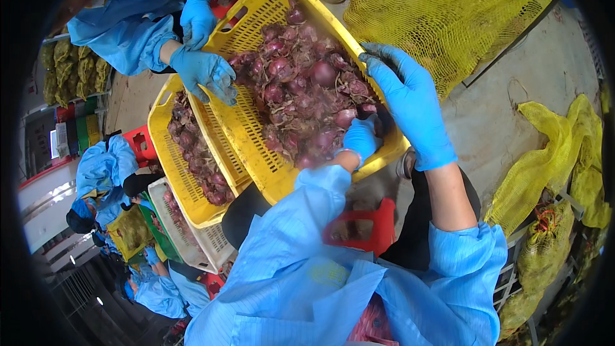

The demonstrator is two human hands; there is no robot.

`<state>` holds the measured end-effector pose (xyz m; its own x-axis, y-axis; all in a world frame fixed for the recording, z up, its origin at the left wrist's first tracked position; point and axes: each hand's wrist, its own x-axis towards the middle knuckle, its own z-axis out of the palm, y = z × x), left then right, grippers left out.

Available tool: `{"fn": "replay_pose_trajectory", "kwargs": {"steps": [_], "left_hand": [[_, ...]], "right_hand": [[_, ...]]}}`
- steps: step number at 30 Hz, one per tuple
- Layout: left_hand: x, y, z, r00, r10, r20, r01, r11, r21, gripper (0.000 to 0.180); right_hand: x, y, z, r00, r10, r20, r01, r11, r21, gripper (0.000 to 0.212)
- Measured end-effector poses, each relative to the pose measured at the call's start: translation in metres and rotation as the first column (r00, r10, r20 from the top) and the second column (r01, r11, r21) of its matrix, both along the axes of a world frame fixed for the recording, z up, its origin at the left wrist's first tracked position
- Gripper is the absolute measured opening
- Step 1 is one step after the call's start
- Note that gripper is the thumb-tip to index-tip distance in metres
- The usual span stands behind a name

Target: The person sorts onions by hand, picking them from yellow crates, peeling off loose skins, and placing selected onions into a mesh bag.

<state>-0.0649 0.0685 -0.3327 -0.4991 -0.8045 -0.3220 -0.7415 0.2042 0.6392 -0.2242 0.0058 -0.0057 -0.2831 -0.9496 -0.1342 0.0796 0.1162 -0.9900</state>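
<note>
A yellow slotted plastic crate (291, 182) stands tilted in front of me, with many red onions (301, 83) and loose dry skins in it. My left hand (362, 137), in a blue glove, reaches into the crate's near right corner beside the onions. Its fingers curl downward, and what they hold is hidden. On the crate's right rim lies my gloved right hand (410, 99), gripping the edge with the thumb and fingers about it; dirt darkens the fingertips. Across the crate, a co-worker's gloved hands (208, 74) hover at the left rim.
Another yellow crate (168, 170) and a white crate (192, 243), both with onions, adjoin on the left. A red stool (368, 227) stands below the crate. Yellow mesh netting (442, 19) spreads at upper right; mesh bags (544, 250) lie right. More workers (106, 170) sit at far left.
</note>
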Motion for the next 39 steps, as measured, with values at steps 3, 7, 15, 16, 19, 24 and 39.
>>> {"fn": "replay_pose_trajectory", "kwargs": {"steps": [3,7,15,16,19,24,39], "left_hand": [[-0.013,-0.003,-0.020,0.989,-0.030,0.143,0.070,0.957,-0.283,0.040],[0.006,-0.020,-0.020,0.997,-0.076,0.027,0.081,0.900,-0.429,0.038],[0.027,-0.073,0.186,0.433,0.869,-0.239,0.089,0.223,0.971,0.048],[0.030,-0.073,0.207,0.319,0.925,-0.205,0.186,0.151,0.971,0.051],[0.025,-0.066,0.263,0.206,0.930,-0.306,0.010,0.310,0.951,0.055],[0.032,-0.069,0.297,0.195,0.935,-0.295,0.142,0.271,0.952,0.062],[0.035,-0.063,0.318,0.262,0.933,-0.247,-0.051,0.269,0.962,0.073]], "right_hand": [[0.001,0.000,0.002,1.000,-0.013,0.020,0.013,1.000,-0.002,0.034],[0.000,0.002,0.023,0.994,0.057,0.095,-0.062,0.997,0.056,0.033],[-0.024,0.007,0.000,0.998,-0.004,-0.065,0.003,1.000,-0.011,0.037],[-0.024,0.007,-0.001,0.998,-0.004,-0.063,0.002,1.000,-0.024,0.039],[-0.017,0.011,0.006,0.989,0.136,-0.058,-0.136,0.991,0.000,0.041],[-0.005,0.017,0.023,0.877,0.479,-0.040,-0.480,0.877,-0.002,0.063],[0.030,0.017,0.004,0.933,0.357,0.034,-0.354,0.933,-0.070,0.051]]}}
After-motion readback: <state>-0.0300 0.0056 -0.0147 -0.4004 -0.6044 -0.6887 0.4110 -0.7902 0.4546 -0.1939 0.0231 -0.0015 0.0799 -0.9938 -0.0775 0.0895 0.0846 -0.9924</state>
